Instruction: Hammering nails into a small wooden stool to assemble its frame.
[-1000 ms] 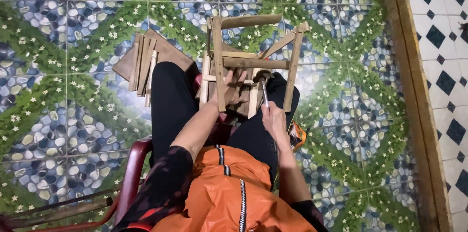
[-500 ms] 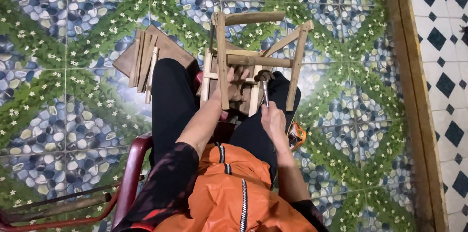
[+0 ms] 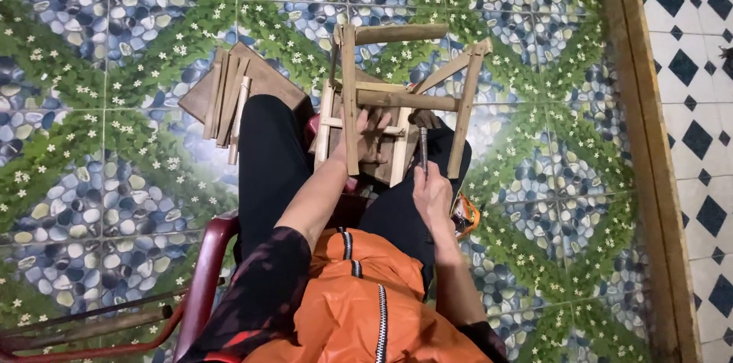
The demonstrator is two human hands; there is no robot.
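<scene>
A small wooden frame (image 3: 397, 96), built of pale slats and round rungs, rested across the knees of a seated person, its longer slats running away from the body toward the top of the view and its thickest rung lying crosswise at the far end. The left hand (image 3: 368, 141) reached into the frame from below, fingers (image 3: 379, 125) spread loosely and laid against the slats and a crosspiece rather than clenched round any one of them. The right hand (image 3: 431, 193) was closed in a fist around the handle of a thin metal tool (image 3: 423, 148), whose shaft stood nearly straight up the view, its tip just beside the frame's right-hand inner slat; whether the tip touched the wood could not be made out.

The person wore dark trousers (image 3: 271, 157) and an orange zipped jacket (image 3: 359, 302) and sat in a red chair (image 3: 202, 279), of which only an armrest and part of the frame showed. Just left of the knees, a bundle of loose wooden slats (image 3: 227, 100) lay on a flat brown board (image 3: 263, 80) on the floor, pointing roughly the same way as the frame. The floor (image 3: 99, 180) was tiled in a pebble-and-flower pattern, bordered on the right by a wooden strip (image 3: 645, 141) and black-and-white tiles (image 3: 699, 103).
</scene>
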